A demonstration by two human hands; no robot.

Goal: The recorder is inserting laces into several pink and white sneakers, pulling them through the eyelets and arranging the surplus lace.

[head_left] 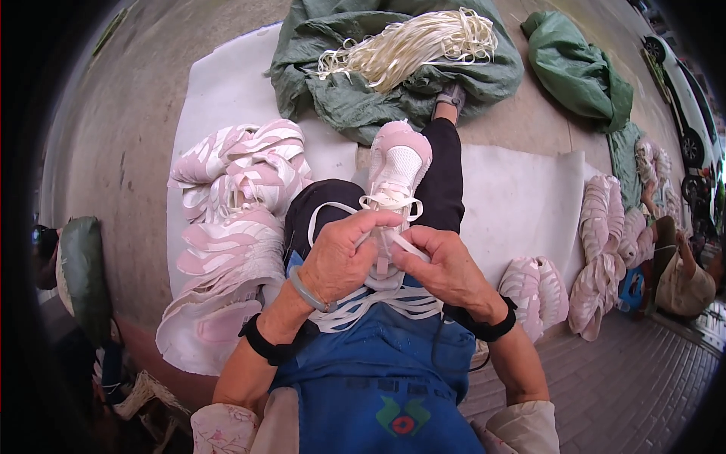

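A pink and white shoe upper [399, 163] lies along my lap, its toe pointing away from me. White shoelace [389, 202] runs across its throat, with a loop sticking out on each side. My left hand [340, 256] pinches a lace end at the tongue, thumb against forefinger. Just to the right, my right hand [445, 265] is closed on another stretch of lace, which shows as a flat white strip between its fingers. The two hands nearly meet over the upper and hide part of its heel end. More loose white laces [355, 312] lie across my blue apron [363, 363].
Piled pink and white uppers [234, 242] lie at my left on a white sheet [499, 197]. Further uppers [533, 291] stand at the right. Ahead, a bundle of cream laces [416, 45] rests on a green sack [318, 98]. Another person [684, 276] sits at far right.
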